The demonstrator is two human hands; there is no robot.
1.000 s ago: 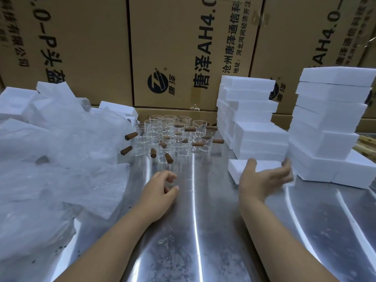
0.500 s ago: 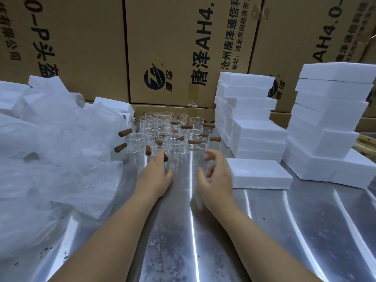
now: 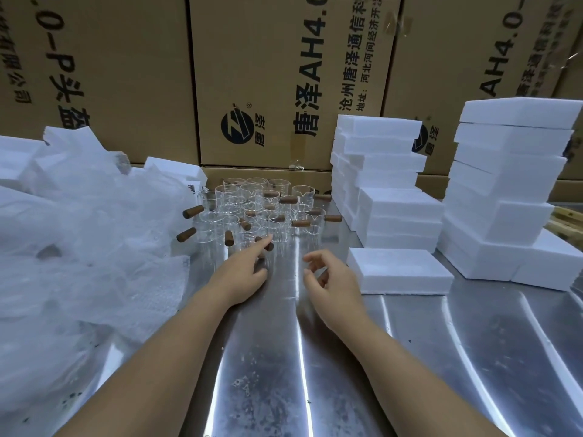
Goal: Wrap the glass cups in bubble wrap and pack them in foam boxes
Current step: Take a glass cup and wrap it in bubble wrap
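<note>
**Both hands at the cup cluster, nothing held**

- Surface: steel table (image 3: 441, 357), reflective, streaked with light. Cardboard cartons (image 3: 268, 74) with printed lettering form the wall behind it.
- Glass cups (image 3: 249, 200): a tight cluster standing upright at the back-centre of the table, just in front of the cartons. They are clear, and each has a brown wooden handle (image 3: 193, 211) sticking out sideways. None is wrapped or boxed.
- Bubble wrap (image 3: 88, 247): a large loose heap covering the left of the table. Its right edge lies just beside the cups.
- Foam boxes: 1 single foam box (image 3: 400, 272) lies flat on the table right of centre. Behind it stands a middle foam stack (image 3: 385, 184), and further right a taller right foam stack (image 3: 511, 190). More foam pieces (image 3: 170, 167) show behind the bubble wrap.
- Left hand (image 3: 243, 272): low over the table at the front edge of the cluster. The index finger is stretched forward to the nearest cup's handle; contact cannot be told. Nothing is in its grasp.
- Right hand (image 3: 331, 279): between the left hand and the single foam box, near the box's left edge. Fingers are loosely curled, thumb apart, holding nothing.
</note>
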